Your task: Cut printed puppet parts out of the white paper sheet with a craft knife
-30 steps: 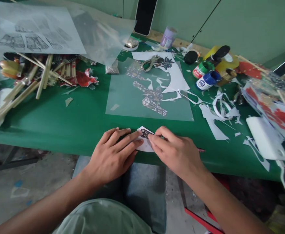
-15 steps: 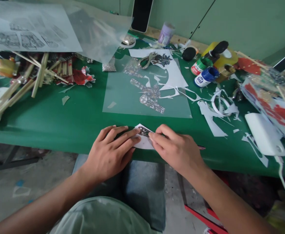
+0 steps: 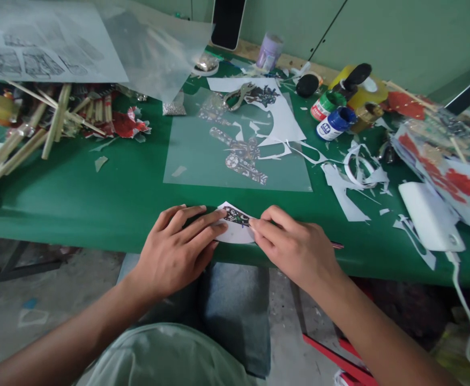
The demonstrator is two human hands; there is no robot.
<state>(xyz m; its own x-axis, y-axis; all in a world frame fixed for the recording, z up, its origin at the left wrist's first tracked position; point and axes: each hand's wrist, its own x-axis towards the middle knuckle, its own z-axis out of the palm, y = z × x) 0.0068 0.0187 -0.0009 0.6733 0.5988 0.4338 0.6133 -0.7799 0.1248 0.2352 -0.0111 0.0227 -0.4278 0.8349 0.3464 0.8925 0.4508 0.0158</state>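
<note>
A small piece of white paper [image 3: 235, 235] with a dark patterned print [image 3: 236, 216] lies near the front edge of the green-covered table [image 3: 110, 206]. My left hand [image 3: 180, 241] rests flat with its fingers stretched out, fingertips pressing on the paper's left part. At the right end of the print, my right hand [image 3: 297, 238] is closed in a pinch around a slim pen-like tool [image 3: 338, 245]. Only the tool's dark, reddish back end shows beside the wrist; its tip is hidden by my fingers.
Behind the hands lies a translucent sheet [image 3: 194, 161] with patterned cutouts [image 3: 245, 169] and pliers [image 3: 238, 96]. Paint jars [image 3: 336, 123], paper scraps [image 3: 345, 193] and a white corded device [image 3: 431, 217] are to the right. Wooden sticks [image 3: 58, 120] lie left.
My right hand has shifted slightly right with the tool, uncovering more of the print. The left hand keeps its place on the paper. The whole view has moved a little.
</note>
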